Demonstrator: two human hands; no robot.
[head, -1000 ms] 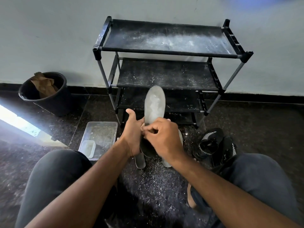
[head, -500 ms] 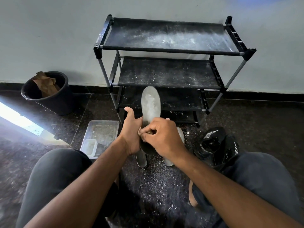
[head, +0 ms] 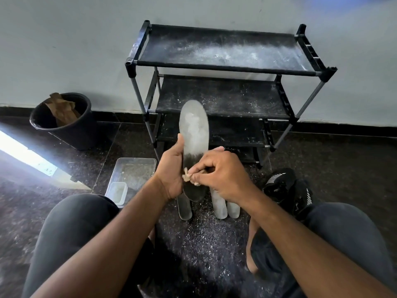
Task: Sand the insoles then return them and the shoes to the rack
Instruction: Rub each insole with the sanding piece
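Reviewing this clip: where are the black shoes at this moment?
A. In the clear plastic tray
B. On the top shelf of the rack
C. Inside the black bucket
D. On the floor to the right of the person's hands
D: the black shoes sit on the dark floor beside the person's right knee, while the shelves of the rack carry only pale dust.

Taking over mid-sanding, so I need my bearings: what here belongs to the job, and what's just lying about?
Job:
- held insole, gripped by left hand
- sandpaper scrap, pinched by right hand
- three insoles on the floor
- black shoes
- rack

Lying about:
- black bucket holding brown paper
- clear tray
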